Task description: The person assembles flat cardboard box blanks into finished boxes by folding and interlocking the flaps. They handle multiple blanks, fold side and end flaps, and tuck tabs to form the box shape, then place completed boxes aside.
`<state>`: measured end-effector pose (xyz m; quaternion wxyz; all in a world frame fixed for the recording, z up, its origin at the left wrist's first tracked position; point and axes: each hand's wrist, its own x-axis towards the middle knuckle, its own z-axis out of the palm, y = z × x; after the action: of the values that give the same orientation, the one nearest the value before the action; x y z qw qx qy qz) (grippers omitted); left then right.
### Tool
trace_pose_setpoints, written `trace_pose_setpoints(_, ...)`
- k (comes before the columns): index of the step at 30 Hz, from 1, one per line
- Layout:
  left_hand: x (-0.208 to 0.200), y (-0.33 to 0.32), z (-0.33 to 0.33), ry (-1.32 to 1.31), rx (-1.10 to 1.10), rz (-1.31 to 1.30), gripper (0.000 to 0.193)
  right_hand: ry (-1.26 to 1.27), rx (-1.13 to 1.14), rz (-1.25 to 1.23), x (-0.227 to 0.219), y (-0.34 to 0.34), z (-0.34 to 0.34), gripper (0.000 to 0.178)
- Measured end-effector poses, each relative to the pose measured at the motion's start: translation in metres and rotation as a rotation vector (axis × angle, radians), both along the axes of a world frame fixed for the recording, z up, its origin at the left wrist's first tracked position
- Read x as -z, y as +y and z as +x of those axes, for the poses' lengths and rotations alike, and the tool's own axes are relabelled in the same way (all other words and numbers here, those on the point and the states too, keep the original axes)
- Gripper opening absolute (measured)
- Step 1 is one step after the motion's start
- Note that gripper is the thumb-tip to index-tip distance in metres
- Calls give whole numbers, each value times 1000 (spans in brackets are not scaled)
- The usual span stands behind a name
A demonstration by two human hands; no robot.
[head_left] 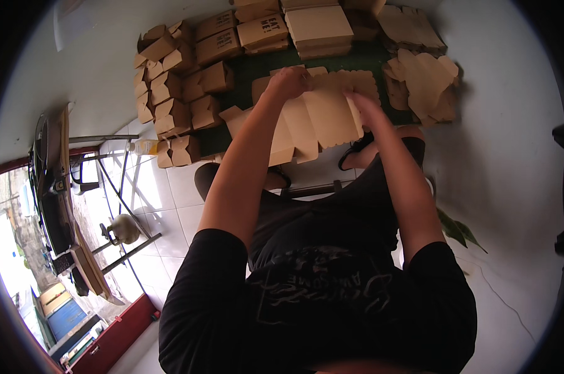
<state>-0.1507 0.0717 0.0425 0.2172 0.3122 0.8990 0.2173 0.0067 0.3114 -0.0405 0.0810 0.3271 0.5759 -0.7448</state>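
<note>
An unfolded brown cardboard box blank with creases and scalloped edges lies across the near edge of a table, partly overhanging it. My left hand is at its far side, the fingers curled down onto the cardboard. My right hand grips its right part, thumb on top and the other fingers mostly hidden. More flat cardboard shows beneath and behind the blank, and I cannot tell how many sheets there are.
Folded small boxes are stacked at the table's left. Larger closed boxes and a pile of flat blanks stand along the back. Loose blanks lie at the right. The tabletop is green. A bottle stands beside the left end.
</note>
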Motion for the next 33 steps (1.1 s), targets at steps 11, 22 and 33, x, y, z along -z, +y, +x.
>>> trace_pose_setpoints(11,39,40,1,75,118,-142,41,358,-411,1353,-5,2,-18,50)
trace_pose_setpoints(22,50,23,27,459,175,101,25,488,-608,1391,-9,10,-29,44)
trace_pose_setpoints(33,58,24,57,565,156,88,17,436,-679,1630,-25,-15,-4,27)
